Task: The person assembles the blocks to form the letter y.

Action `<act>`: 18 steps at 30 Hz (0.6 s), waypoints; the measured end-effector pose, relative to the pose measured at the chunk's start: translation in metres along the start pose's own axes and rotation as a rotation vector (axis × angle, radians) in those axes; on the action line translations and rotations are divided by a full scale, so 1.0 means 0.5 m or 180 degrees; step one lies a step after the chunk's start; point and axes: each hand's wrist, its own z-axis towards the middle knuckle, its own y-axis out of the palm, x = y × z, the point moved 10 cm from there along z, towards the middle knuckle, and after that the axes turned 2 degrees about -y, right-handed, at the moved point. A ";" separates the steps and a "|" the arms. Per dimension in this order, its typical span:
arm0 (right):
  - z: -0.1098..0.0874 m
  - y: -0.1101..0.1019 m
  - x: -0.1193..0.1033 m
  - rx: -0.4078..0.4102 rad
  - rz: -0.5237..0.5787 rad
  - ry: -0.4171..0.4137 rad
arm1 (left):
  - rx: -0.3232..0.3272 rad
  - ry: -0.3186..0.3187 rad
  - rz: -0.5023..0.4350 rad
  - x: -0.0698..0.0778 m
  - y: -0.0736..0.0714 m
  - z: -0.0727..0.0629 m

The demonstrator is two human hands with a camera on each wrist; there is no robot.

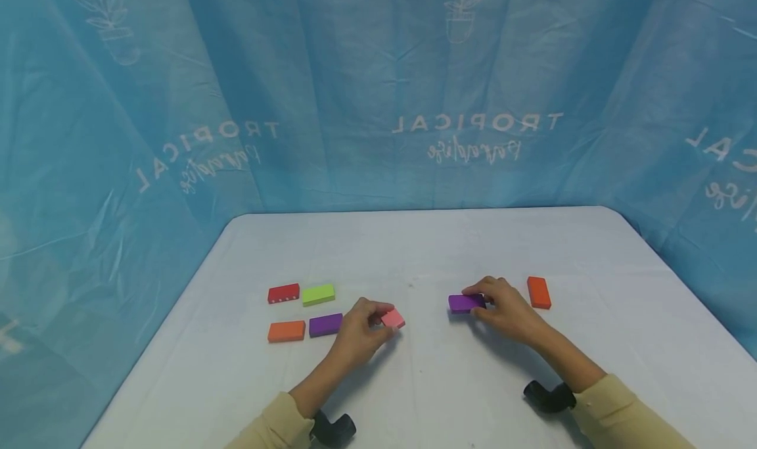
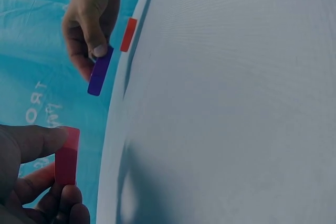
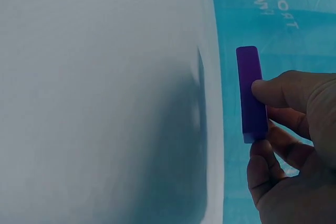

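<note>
My left hand (image 1: 357, 330) pinches a small pink block (image 1: 393, 318) between thumb and fingers, raised above the white table. The left wrist view shows this pink block (image 2: 67, 156) standing on end in the grip. Over on the right, my right hand (image 1: 507, 309) grips a purple block (image 1: 466, 303), also held off the surface. In the right wrist view, the thumb presses the broad face of the purple block (image 3: 252, 93) while fingers support it from behind and below. A gap separates the two held blocks.
Left of my left hand lie a red block with white dots (image 1: 284, 294), a lime green block (image 1: 318, 295), an orange block (image 1: 286, 331) and a second purple block (image 1: 326, 325). An orange-red block (image 1: 539, 292) rests beyond my right hand. Blue printed curtains (image 1: 355, 94) surround the white table (image 1: 414, 238).
</note>
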 end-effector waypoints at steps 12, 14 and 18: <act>0.017 0.029 -0.017 -0.0230 0.0036 -0.0111 | -0.0093 0.0009 0.0053 0.002 0.031 0.006; 0.020 0.033 -0.019 -0.0255 0.0023 -0.0135 | -0.0090 0.0011 0.0072 0.002 0.034 0.007; 0.025 0.041 -0.026 -0.0286 -0.0001 -0.0240 | -0.0090 -0.0010 0.0131 0.002 0.041 0.009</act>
